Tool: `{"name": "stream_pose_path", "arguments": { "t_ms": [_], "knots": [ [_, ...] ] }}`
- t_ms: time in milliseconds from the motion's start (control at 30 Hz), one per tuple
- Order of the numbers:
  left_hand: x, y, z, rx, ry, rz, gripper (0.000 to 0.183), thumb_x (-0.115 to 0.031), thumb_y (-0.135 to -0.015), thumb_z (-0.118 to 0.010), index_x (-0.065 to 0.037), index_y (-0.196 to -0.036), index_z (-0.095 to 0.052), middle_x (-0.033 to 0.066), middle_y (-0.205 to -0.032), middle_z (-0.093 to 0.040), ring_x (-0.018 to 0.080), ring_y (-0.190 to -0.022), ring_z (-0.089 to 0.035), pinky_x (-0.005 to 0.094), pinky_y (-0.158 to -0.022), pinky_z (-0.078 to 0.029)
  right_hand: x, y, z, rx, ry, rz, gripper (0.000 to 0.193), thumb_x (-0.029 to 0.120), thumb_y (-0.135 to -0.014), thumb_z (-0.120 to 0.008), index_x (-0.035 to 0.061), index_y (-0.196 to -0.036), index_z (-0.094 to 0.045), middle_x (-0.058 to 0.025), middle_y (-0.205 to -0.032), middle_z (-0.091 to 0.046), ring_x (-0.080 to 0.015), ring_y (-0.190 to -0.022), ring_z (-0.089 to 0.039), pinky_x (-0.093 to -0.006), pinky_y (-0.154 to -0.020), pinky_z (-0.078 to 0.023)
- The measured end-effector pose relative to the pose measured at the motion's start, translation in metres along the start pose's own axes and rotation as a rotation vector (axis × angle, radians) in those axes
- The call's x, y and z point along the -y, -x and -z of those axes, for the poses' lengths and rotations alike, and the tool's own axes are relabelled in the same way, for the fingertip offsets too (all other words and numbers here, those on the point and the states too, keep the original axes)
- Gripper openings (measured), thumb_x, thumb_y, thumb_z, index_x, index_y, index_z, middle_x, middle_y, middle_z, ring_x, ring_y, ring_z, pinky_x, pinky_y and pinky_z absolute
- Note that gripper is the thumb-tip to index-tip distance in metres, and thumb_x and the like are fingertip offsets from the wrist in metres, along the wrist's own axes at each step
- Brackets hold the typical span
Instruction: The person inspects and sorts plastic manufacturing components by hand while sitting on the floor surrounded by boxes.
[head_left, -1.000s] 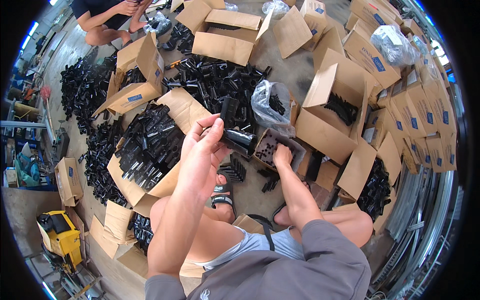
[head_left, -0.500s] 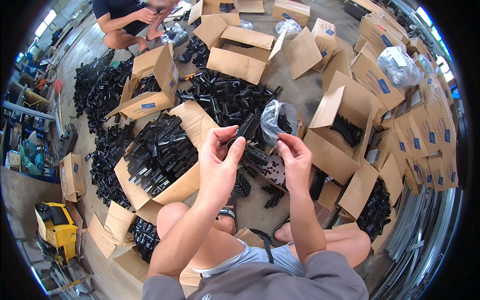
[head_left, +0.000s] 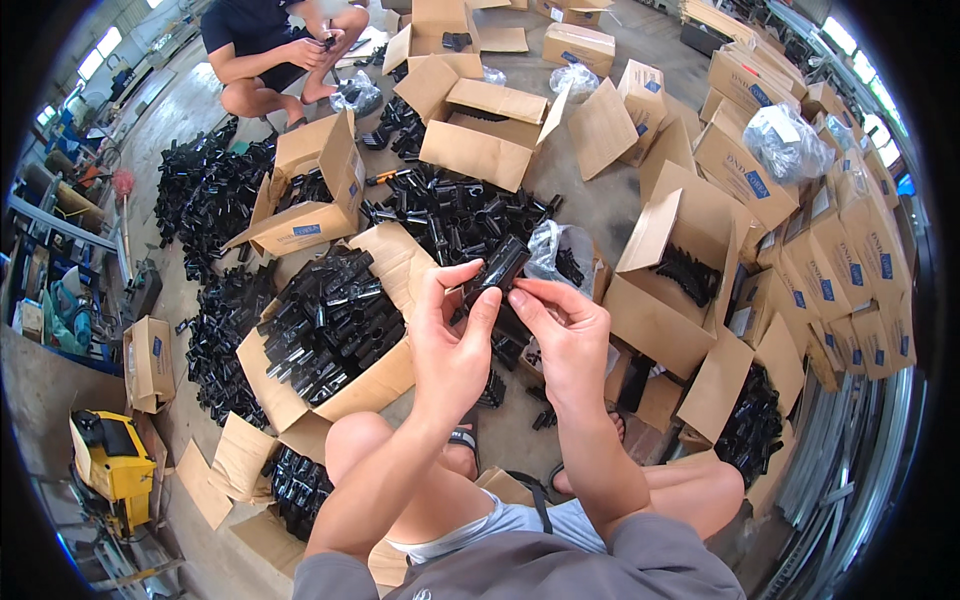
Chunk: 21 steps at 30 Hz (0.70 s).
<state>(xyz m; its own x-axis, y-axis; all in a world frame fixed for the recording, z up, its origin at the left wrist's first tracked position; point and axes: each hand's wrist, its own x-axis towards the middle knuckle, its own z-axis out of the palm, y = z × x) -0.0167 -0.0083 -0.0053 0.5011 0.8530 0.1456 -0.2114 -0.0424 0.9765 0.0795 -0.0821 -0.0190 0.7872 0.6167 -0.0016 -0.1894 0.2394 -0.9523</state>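
At centre, the left hand (head_left: 447, 345) is holding a black tubular part (head_left: 503, 262) between thumb and fingers, apparently steadying it while the right hand (head_left: 572, 345) is pinching narrowly at its four-o'clock side; any small piece there is staying hidden. At nine o'clock, an open carton (head_left: 372, 388) is keeping similar black pieces (head_left: 330, 310) close by

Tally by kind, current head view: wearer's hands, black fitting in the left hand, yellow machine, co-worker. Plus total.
Hands: 2 (left hand, right hand)
Held black fitting: 1
Yellow machine: 1
Co-worker: 1
Total: 5
Heaped black parts overlap too much to count, so left out.
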Motion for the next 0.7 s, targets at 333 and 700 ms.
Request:
{"name": "stream_pose_path", "arguments": {
  "t_ms": [333, 700],
  "knots": [
    [-0.006, 0.001, 0.008, -0.084, -0.036, -0.041, 0.026, 0.001, -0.095, -0.066, 0.001, -0.119, -0.059, 0.0081, -0.106, -0.067, 0.0123, -0.096, -0.065, 0.0254, -0.080, -0.055, 0.006, 0.010, -0.024, -0.050, -0.112, -0.091, 0.017, -0.001, -0.091, -0.071, -0.0042, -0.107, -0.074, -0.0057, -0.098, -0.073, -0.0085, -0.087, -0.065, -0.0218, -0.080, -0.051],
    [0.003, 0.001, 0.005, -0.100, -0.088, -0.147, 0.026, 0.004, -0.094, -0.065, 0.001, -0.119, -0.058, 0.0090, -0.113, -0.066, 0.0137, -0.103, -0.064, 0.0264, -0.087, -0.052, -0.001, 0.010, -0.021, -0.050, 0.082, 0.012, 0.015, 0.010, -0.093, -0.072, -0.0021, -0.102, -0.074, -0.0043, -0.095, -0.072, -0.0078, -0.083, -0.063, -0.0232, -0.076, -0.050]
  ]
}}
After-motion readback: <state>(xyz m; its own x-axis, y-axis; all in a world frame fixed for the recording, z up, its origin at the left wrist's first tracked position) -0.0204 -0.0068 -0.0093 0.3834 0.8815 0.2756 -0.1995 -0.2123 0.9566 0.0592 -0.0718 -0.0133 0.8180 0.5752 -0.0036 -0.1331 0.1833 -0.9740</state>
